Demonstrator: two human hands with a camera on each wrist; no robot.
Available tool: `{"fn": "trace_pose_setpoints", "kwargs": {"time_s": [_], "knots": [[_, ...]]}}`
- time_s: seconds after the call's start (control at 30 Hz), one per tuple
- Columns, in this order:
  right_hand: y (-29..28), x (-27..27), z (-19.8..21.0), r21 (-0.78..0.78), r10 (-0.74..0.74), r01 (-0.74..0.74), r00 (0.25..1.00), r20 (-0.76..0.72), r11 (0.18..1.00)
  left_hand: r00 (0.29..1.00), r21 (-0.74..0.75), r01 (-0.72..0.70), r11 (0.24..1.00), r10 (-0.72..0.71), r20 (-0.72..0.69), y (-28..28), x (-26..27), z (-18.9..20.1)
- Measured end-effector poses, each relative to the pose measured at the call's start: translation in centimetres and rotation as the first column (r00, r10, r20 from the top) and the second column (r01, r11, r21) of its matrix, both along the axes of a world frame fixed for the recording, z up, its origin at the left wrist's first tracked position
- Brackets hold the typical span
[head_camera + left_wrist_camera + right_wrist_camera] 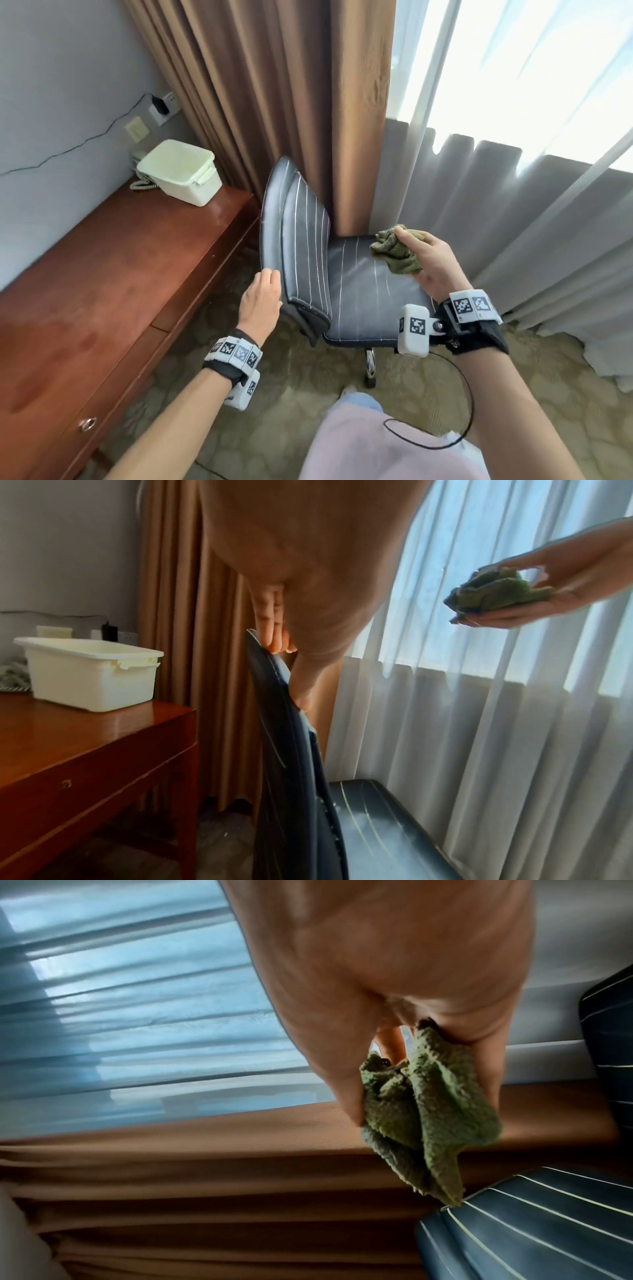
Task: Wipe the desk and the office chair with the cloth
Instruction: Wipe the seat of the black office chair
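Note:
A dark leather office chair with white stripes stands by the curtains, its backrest (298, 240) toward the reddish wooden desk (102, 291) on the left. My left hand (270, 286) grips the backrest's near edge, fingers on one side and thumb on the other (291, 669). My right hand (409, 251) holds a crumpled green cloth (390, 248) just above the seat (370, 301); I cannot tell whether it touches the seat. From the right wrist the cloth (428, 1118) hangs from thumb and fingers over the striped seat (531, 1231). The left wrist view shows the cloth (496, 593) off to the right.
A white plastic bin (181, 171) and a corded phone (140, 183) sit at the desk's far end, below a wall socket (161, 106). Brown curtains (274, 85) and sheer white ones (513, 212) hang close behind the chair. Patterned carpet (308, 394) lies underfoot.

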State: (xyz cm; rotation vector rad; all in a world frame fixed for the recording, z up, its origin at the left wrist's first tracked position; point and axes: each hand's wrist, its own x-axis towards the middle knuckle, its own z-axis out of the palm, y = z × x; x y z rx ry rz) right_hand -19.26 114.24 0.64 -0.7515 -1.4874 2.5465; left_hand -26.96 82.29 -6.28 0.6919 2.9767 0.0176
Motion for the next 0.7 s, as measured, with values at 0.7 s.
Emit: {"fn": "trace_pose_setpoints", "kwargs": {"time_s": [0.7], "knots": [[15.3, -17.3, -5.0, 0.075, 0.201, -0.214, 0.967, 0.158, 0.974, 0.946, -0.182, -0.325, 0.928, 0.319, -0.064, 8.9, -14.2, 0.8]]}}
